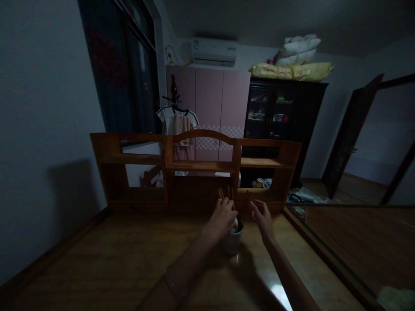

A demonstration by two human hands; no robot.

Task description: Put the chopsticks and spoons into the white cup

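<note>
A light-coloured cup (232, 242) stands upright on the wooden tabletop in front of me. Thin sticks that look like chopsticks (245, 203) rise from it, some leaning right and others showing above my left hand. My left hand (224, 218) is over the cup's left side, its fingers closed around some of the sticks; how many it grips is hidden. To the right of the cup, my right hand (262, 217) is raised with thumb and fingers curved and apart, close beside the right-leaning sticks. It appears to hold nothing. A bracelet circles my left forearm.
Along the back of the table (106, 259) runs a low wooden shelf unit (201, 165). A wall (45, 129) borders the left side, and a raised edge runs along the right. Beyond are a pink wardrobe (209, 95), a dark cabinet (301, 112) and an open door (352, 129).
</note>
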